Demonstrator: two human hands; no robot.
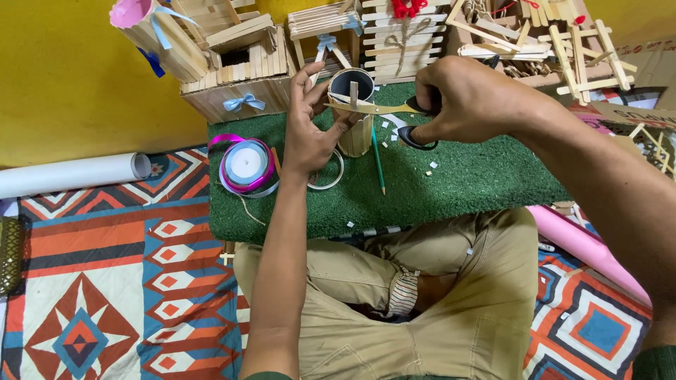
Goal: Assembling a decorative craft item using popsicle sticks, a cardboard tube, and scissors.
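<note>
At the far left a rolled white paper tube (pixel 74 173) lies on the patterned rug (pixel 105 281), below the yellow wall. On the green turf mat (pixel 458 183) sits a ribbon spool (pixel 246 165) — pink and pale ribbon wound round a white core. Just right of it the left hand (pixel 310 123) is up, fingers spread and curled round the near side of a stick-clad cup (pixel 354 112) (dark inside, wooden sticks up its wall), steadying it upright on the mat. A green pencil (pixel 378 158) lies just beside the cup's base, with small white clippings scattered about. The right hand (pixel 472 98) grips black-handled scissors (pixel 391 116), fingers through the loops, the blades reaching left across the cup's rim at a stick standing there. Behind, stick-built houses (pixel 239 70) and frames line the mat's back edge.
</note>
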